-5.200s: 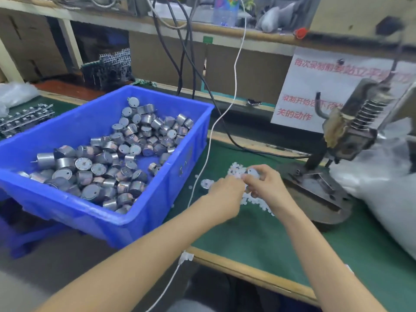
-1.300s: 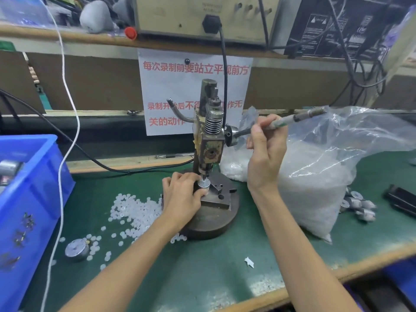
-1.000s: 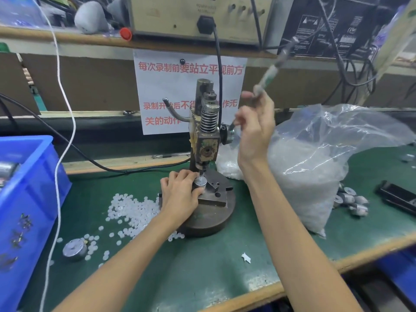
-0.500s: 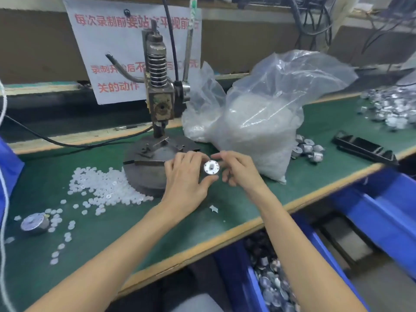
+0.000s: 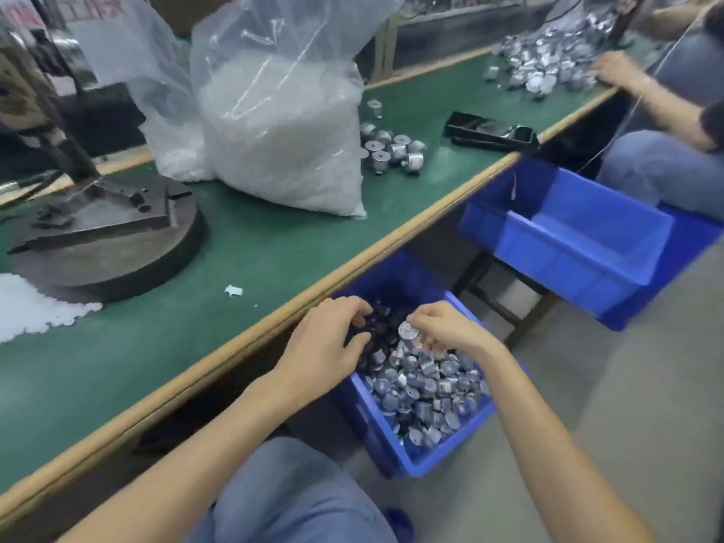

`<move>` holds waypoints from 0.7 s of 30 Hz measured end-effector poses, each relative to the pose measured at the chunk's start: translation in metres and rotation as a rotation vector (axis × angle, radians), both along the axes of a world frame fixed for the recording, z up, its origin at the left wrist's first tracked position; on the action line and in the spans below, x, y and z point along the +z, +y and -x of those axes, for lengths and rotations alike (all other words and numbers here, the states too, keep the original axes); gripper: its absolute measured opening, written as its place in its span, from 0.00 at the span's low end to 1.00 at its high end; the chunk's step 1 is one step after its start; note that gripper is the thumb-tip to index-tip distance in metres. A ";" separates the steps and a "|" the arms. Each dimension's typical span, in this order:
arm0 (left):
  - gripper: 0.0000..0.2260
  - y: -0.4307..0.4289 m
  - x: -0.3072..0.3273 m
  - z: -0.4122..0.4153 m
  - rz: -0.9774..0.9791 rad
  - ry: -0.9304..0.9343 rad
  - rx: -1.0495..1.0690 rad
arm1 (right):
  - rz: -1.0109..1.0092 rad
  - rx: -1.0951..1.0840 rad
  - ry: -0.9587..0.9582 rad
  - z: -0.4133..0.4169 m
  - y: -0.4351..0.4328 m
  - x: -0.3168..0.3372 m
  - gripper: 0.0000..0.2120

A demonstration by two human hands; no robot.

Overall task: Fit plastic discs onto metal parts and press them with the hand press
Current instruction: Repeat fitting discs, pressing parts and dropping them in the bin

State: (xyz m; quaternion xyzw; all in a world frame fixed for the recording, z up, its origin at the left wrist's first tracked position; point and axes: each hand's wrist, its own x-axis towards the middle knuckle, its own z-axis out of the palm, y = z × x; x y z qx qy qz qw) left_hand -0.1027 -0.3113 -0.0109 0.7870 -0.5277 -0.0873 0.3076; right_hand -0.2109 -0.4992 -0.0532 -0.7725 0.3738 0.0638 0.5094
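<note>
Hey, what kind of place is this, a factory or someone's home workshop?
Most likely a factory assembly line. A hand press stands on a long green bench, a blue bin below its edge is full of metal parts, and a second person further along sits at a heap of similar parts.

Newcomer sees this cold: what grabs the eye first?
The left hand and right hand meet over a blue bin heaped with metal parts, below the bench edge; the right pinches one metal part. Behind, a bulging clear bag of white discs stands mid-bench, the hand press at its left.
</note>
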 end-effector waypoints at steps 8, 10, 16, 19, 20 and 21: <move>0.11 -0.004 -0.016 0.010 -0.109 -0.022 0.015 | 0.133 -0.288 0.142 0.025 -0.002 -0.098 0.05; 0.12 -0.003 -0.015 0.007 -0.113 -0.036 0.019 | 0.136 -0.336 0.122 0.019 0.001 -0.102 0.08; 0.12 0.001 -0.007 0.000 -0.079 -0.046 0.019 | 0.209 -0.391 0.060 0.012 0.001 -0.084 0.11; 0.11 0.005 0.002 -0.004 -0.034 -0.044 0.028 | 0.273 -0.419 -0.068 0.008 -0.001 -0.056 0.08; 0.10 0.007 0.007 -0.006 -0.010 -0.045 0.033 | 0.290 -0.433 -0.125 0.004 0.000 -0.043 0.07; 0.09 0.009 0.011 -0.008 0.016 -0.047 0.041 | 0.306 -0.447 -0.182 -0.003 0.001 -0.029 0.06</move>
